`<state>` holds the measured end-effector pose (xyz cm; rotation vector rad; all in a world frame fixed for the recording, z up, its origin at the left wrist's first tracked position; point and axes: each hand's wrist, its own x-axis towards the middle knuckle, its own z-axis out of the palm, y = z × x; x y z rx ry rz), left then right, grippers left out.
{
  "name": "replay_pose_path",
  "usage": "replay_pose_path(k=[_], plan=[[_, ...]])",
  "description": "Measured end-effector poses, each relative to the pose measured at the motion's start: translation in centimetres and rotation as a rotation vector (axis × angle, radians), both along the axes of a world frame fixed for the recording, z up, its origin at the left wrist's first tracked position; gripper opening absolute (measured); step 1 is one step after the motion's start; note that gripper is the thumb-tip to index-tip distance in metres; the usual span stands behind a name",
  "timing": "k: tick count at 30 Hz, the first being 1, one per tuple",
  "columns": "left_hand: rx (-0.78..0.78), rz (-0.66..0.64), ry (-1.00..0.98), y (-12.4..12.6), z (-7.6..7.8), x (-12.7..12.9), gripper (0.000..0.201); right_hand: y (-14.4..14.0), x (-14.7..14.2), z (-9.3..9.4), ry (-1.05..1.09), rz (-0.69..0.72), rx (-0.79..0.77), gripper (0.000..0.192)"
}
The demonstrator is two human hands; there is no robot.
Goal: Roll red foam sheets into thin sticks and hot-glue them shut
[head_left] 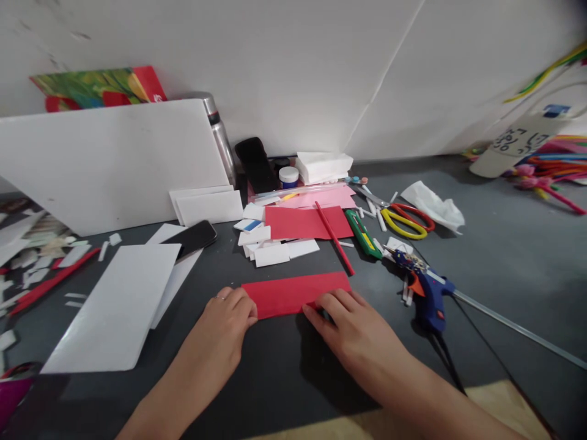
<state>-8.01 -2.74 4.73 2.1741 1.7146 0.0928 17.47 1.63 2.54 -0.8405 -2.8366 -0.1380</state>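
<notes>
A red paper strip [284, 294] lies across the dark table in front of me, its long side running left to right. My left hand [232, 315] grips its left end with bent fingers and thumb. At the lower right edge, my right hand [342, 315] pinches the paper, thumb along the near edge and fingers over the top. Just beyond lies another red paper piece [293, 221] with a thin red stick [334, 237] slanting over it. Small white card pieces [271, 255] are heaped to its left.
To the right lie a blue glue gun [431, 299], a green cutter [363, 234] and scissors [410, 221] with red and yellow handles. White boards [112, 305] and a black phone [197, 235] are at left. A steel bottle [221, 140] stands behind.
</notes>
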Motion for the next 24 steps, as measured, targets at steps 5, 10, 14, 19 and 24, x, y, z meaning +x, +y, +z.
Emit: replay_pose_path(k=[5, 10, 14, 19, 24], plan=[[0.045, -0.064, 0.096, -0.3, -0.5, -0.1, 0.032, 0.0, 0.0, 0.0, 0.005, 0.002, 0.019, 0.044], [0.074, -0.088, 0.107, -0.3, -0.7, -0.3, 0.033, 0.1, 0.0, 0.1, 0.009, 0.002, 0.01, 0.043], [0.114, -0.088, 0.123, -0.5, -1.0, -0.3, 0.034, 0.1, 0.0, 0.1, -0.008, -0.005, -0.006, 0.043], [0.114, -0.084, 0.087, -0.5, -1.2, -0.4, 0.034, 0.1, 0.0, 0.0, -0.006, -0.004, 0.007, 0.044], [0.07, -0.074, 0.019, -0.6, -0.7, -1.0, 0.031, 0.1, -0.1, 0.2, -0.002, -0.006, 0.011, 0.041]])
